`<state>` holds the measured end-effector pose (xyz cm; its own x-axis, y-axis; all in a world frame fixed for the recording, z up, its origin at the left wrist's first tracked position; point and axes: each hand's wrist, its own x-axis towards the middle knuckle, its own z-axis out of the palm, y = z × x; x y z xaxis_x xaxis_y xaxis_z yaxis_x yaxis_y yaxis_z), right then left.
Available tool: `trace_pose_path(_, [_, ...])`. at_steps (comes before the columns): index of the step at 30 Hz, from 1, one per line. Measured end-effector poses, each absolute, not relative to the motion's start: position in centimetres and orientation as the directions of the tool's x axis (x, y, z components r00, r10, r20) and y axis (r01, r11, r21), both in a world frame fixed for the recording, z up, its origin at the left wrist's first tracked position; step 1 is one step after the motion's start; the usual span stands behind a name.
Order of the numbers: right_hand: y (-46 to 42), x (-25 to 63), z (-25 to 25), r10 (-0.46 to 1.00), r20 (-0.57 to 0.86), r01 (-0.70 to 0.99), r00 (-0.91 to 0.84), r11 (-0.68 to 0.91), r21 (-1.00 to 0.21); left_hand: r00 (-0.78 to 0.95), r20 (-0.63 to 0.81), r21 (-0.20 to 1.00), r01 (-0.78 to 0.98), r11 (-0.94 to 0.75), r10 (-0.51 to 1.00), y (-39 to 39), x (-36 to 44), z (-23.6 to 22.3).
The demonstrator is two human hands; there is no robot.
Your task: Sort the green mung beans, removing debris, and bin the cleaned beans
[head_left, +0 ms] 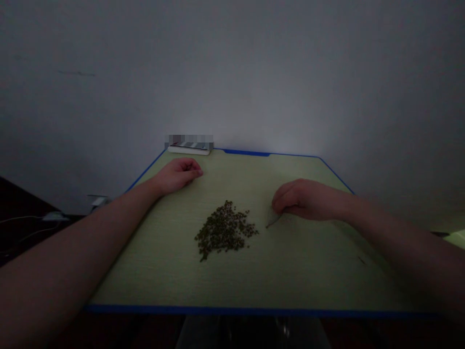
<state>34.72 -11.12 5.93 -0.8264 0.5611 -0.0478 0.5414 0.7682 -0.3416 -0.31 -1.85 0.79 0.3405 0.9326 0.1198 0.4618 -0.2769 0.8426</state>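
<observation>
A pile of small dark green beans (225,230) lies in the middle of a pale green table (181,276) with a blue rim. My left hand (178,174) rests on the table at the back left, fingers curled into a loose fist, well away from the pile. My right hand (303,198) is to the right of the pile, fingers pinched together on a small thin pale object (273,220) whose tip touches the table. What that object is, I cannot make out in the dim light.
A white flat device (189,149) lies at the table's back left edge against the grey wall. Cables and a small white object (54,216) lie on the dark floor to the left. A pale green surface (456,238) shows at the far right.
</observation>
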Motion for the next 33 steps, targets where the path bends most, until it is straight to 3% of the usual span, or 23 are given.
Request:
trace_pose_path(10, [-6.9, 33.0, 7.3, 0.657, 0.067, 0.632, -0.751, 0.744, -0.218, 0.329, 0.104, 0.862, 0.440, -0.250, 0.939, -1.9, -0.2, 0.9])
trace_pose_path(18, [-4.7, 27.4, 7.3, 0.579, -0.080, 0.584, -0.811, 0.807, -0.088, 0.343, 0.117, 0.862, 0.431, -0.267, 0.932, -1.5, -0.5, 0.4])
trace_pose_path(24, [-4.1, 27.3, 5.9, 0.501, -0.125, 0.515, -0.856, 0.849, -0.120, 0.338, 0.108, 0.851, 0.454, -0.262, 0.935, -1.7, -0.4, 0.6])
trace_pose_path(33, [-5.5, 33.2, 4.7, 0.486, -0.078, 0.492, -0.870, 0.851, -0.184, 0.328, 0.100, 0.842, 0.475, -0.256, 0.939, -1.8, -0.3, 0.7])
